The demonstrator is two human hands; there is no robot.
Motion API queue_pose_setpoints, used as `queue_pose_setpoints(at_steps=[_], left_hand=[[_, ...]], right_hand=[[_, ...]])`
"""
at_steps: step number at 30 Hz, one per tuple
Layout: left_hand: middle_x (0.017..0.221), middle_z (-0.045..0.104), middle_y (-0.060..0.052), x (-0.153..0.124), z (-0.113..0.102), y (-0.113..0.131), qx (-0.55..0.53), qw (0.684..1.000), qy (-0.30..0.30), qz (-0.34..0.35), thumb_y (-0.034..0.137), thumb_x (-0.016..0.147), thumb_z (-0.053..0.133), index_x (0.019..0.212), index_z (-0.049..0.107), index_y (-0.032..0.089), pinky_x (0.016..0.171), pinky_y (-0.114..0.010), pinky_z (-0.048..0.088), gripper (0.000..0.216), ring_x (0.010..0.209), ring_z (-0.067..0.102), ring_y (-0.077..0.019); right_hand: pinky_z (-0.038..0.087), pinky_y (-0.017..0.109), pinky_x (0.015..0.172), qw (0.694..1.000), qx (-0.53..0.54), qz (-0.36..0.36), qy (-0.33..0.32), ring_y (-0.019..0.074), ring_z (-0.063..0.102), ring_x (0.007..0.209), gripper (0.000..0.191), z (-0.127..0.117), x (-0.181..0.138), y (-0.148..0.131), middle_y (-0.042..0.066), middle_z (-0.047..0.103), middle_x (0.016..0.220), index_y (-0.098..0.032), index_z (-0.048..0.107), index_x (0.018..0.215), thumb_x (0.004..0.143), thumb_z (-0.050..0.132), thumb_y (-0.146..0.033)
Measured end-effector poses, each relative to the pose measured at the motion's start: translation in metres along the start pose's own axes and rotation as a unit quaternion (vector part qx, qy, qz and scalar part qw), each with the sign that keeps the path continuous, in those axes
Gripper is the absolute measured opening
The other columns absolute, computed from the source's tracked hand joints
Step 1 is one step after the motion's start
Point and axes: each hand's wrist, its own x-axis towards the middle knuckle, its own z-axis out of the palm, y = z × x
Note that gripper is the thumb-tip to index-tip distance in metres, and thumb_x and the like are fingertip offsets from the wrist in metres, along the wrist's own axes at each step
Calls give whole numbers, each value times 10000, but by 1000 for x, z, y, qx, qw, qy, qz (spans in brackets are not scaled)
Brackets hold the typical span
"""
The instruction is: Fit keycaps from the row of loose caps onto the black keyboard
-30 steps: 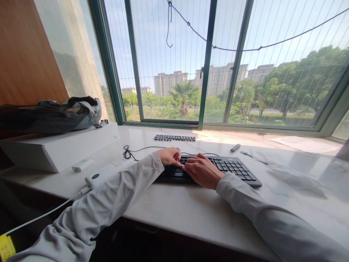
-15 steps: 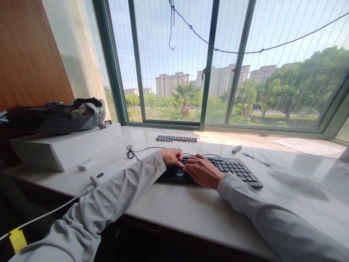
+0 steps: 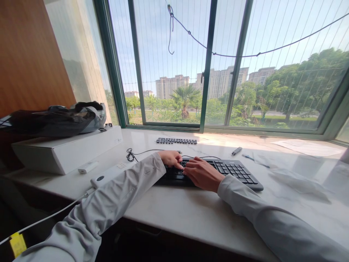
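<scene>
Only the view shifted: curled hands, their grasp unclear, touch the oblong black plastic keyboard.

A bright, green-framed window rises behind a pale veined counter, a brown panel at left

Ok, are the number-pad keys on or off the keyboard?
On: the number-pad keys sit in rows at the right end of the keyboard.
</scene>
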Motion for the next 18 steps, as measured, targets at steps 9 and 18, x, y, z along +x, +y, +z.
queue_pose_setpoints(at_steps=[9, 18], left_hand=[[450, 346, 86, 3, -1, -4, -21, 1000, 15, -8, 446, 427, 821, 625, 368, 191, 414, -234, 220, 556, 420, 303, -63], [463, 361, 85, -1, 3, 3, 29, 999, 31, 1, 385, 466, 798, 641, 400, 187, 441, -234, 256, 478, 445, 334, -70]], right_hand=[[309, 296, 756, 999, 30, 29, 9, 128, 502, 720, 319, 3, -2, 3, 19, 590, 732, -175, 579, 745, 957, 350, -242], [307, 303, 751, 1000, 8, 18, -1, 128, 483, 685, 322, 4, 1, 0, 26, 590, 725, -170, 583, 729, 950, 358, -236]])
